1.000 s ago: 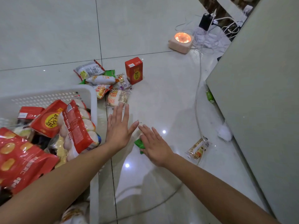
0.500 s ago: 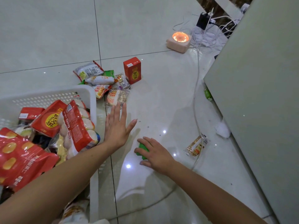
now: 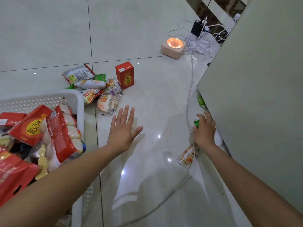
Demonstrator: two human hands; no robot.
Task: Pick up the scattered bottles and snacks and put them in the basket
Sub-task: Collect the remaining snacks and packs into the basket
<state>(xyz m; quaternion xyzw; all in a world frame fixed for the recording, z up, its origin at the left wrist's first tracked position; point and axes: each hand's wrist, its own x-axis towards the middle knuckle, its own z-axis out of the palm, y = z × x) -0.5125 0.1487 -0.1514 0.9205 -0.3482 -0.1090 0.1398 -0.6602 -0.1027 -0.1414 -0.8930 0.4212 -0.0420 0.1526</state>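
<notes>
**A:** What are the hands doing?

**B:** Head view: the left hand [image 3: 122, 131] is hovering over glossy tile [image 3: 155, 99], fingers straight and spread, holding nothing. The right hand [image 3: 205, 130] is curling its fingers round a small green packet [image 3: 196, 123], close against the edge of a smooth grey panel [image 3: 254, 95].

**A:** And the other snacks?

**B:** A crinkly heap [image 3: 91, 86] is lying beyond the left hand, and a red box [image 3: 125, 75] is standing upright beside it. A clear-wrapped snack [image 3: 187, 155] is lying against a white cable [image 3: 188, 102], its long axis slanting up to the right. The perforated white basket [image 3: 72, 97] is sitting at the left, piled with red bags [image 3: 55, 133]. Open floor is stretching between the hands.
</notes>
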